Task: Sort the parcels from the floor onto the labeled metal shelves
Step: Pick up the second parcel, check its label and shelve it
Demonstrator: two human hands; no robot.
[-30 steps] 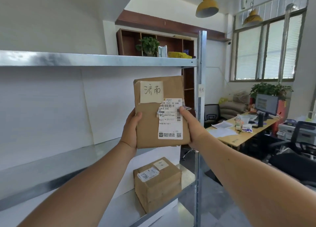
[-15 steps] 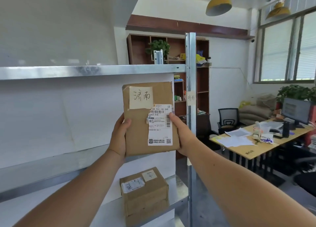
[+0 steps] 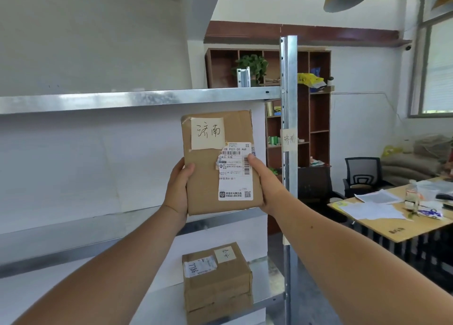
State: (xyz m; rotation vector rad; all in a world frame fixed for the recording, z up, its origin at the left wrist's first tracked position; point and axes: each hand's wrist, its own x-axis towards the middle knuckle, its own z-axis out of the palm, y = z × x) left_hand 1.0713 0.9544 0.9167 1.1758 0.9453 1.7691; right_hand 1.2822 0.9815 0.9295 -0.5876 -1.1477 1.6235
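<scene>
Two hands hold one parcel (image 3: 203, 177) upright in the air, in front of the metal rack. The left hand (image 3: 179, 190) grips its left edge and the right hand (image 3: 263, 185) grips its right edge. Each thumb lies on the front; the other fingers go behind the parcel and are hidden. A pale note (image 3: 207, 133) with handwritten characters is stuck at the top of the parcel, and a white label (image 3: 235, 175) covers the right part of its front. Below the hands, a second parcel (image 3: 218, 283) lies on the lower shelf (image 3: 266, 264), close to the post (image 3: 288, 92). The held parcel is between the middle shelf (image 3: 73, 236) and the upper shelf (image 3: 122, 99) and seems to touch neither. A paper tag (image 3: 288, 138) with similar characters is fixed on the post at the same height. Farther right, a tabletop (image 3: 397, 231) carries papers, with a black chair (image 3: 362, 175) behind it. A wooden cabinet (image 3: 318, 118) stands at the back wall.
</scene>
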